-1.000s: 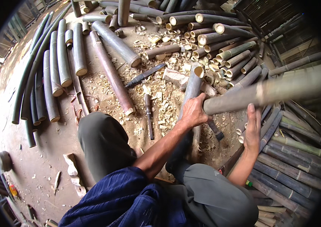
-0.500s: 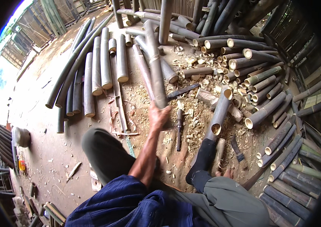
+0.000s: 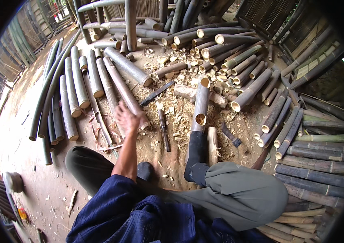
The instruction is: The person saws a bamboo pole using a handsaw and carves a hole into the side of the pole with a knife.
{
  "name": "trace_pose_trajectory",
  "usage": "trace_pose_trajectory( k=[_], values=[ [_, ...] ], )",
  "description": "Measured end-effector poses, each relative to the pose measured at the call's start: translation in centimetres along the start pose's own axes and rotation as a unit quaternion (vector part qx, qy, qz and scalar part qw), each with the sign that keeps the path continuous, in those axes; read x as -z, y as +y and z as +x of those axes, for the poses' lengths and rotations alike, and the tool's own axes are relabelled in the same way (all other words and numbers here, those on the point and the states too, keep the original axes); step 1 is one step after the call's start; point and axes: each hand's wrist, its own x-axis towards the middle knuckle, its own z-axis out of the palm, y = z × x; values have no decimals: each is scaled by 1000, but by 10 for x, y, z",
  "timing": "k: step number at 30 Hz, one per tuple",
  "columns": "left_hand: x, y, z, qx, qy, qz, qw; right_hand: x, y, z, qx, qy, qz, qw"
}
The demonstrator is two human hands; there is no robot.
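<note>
My left hand [image 3: 128, 118] is over two bamboo poles lying on the ground in front of me, slightly blurred, its fingers spread. Under and beside the fingers is a slim grey-brown bamboo pole [image 3: 106, 83]. Just right of it lies a reddish-brown bamboo pole [image 3: 121, 84], its near end by my wrist. Whether the hand still touches either pole I cannot tell. My right hand is out of sight. A dark-bladed knife [image 3: 158, 93] and a narrow chisel-like tool [image 3: 163, 130] lie to the right of the hand.
An upright-leaning bamboo piece [image 3: 200, 103] with cut openings stands beyond my dark-socked foot [image 3: 198, 156]. Near it lies another blade [image 3: 230, 135]. Wood chips [image 3: 174, 115] litter the ground. Stacked bamboo [image 3: 320, 166] fills the right side; more poles [image 3: 70, 107] lie left.
The bamboo pole that my left hand held raised now lies on the ground left of the reddish-brown one. The hand has let go and lowered leftward; the view has turned right.
</note>
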Motion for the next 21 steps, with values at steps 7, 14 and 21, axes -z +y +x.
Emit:
trace_pose_trajectory(
  k=[7,14,21],
  values=[
    [-50,-1,-36,-24,-35,47,998,-5,-17,6,9,21,21,1000],
    [-5,-17,-19,156,-15,84,984,49,93,-6,-66,135,-10,989],
    [-37,-25,-5,5,-25,61,998,73,172,22,-224,110,-95,964]
  ],
)
